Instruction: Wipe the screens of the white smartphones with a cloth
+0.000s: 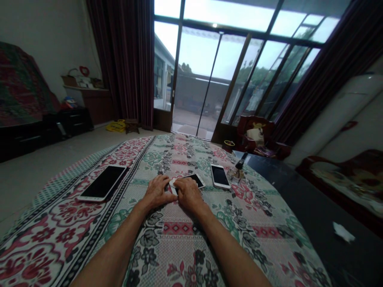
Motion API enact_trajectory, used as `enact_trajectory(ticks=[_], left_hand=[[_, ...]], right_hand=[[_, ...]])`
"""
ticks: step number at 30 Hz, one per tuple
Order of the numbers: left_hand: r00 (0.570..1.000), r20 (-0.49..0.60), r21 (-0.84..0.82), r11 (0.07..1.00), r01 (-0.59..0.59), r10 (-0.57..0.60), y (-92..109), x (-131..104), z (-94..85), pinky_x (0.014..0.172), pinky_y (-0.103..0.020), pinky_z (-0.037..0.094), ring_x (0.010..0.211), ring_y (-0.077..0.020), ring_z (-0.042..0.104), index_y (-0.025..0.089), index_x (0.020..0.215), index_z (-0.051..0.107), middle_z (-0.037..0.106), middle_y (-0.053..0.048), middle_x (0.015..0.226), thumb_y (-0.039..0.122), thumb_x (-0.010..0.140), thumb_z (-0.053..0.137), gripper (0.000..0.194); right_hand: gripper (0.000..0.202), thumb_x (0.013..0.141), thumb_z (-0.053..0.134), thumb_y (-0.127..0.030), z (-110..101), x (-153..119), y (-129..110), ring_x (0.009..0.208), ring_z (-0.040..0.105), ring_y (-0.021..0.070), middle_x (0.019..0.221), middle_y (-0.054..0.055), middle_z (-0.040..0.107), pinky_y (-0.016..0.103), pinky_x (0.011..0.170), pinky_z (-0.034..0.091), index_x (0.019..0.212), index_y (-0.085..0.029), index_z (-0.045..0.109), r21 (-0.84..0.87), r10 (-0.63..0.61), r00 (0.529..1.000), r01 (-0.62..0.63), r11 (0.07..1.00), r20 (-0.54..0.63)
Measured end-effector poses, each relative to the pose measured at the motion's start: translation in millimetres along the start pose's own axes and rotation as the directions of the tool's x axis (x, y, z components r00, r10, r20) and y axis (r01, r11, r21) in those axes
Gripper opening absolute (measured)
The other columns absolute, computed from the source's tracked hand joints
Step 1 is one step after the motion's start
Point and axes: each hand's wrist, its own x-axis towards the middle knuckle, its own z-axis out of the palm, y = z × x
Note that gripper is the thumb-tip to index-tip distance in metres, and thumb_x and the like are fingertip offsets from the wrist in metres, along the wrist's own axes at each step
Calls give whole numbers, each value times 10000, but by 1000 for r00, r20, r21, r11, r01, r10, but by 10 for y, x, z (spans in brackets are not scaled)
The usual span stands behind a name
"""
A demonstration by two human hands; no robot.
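Note:
In the middle of the patterned tablecloth lies a white smartphone (196,180) with a dark screen, partly covered by my hands. My left hand (157,191) grips its near left end between thumb and fingers. My right hand (188,193) is closed over the phone, pinching a small white wad (172,182), perhaps tissue or cloth, against the screen. Most of that wad is hidden by the fingers. To the right rests a second white smartphone (220,176), screen up. A large white-framed tablet (103,183) lies at the left, its screen dark.
A small clear glass container (236,174) with a black-handled item (241,160) stands right of the second phone. The floral tablecloth (191,247) covers the round table. Beyond its right edge, a dark surface (299,207) carries a crumpled white tissue (343,232). Glass doors stand ahead.

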Motion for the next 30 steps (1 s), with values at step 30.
enact_trajectory(ticks=[30], left_hand=[[998, 38, -79, 995, -56, 59, -152, 56, 20, 1095, -427, 352, 1267, -329, 465, 163, 1116, 675, 571, -117, 1288, 388, 628, 766, 545]], right_hand=[[276, 796, 508, -48, 120, 95, 73, 926, 596, 187, 968, 45, 728, 293, 869, 373, 875, -191, 731, 136, -15, 999, 19, 991, -30]])
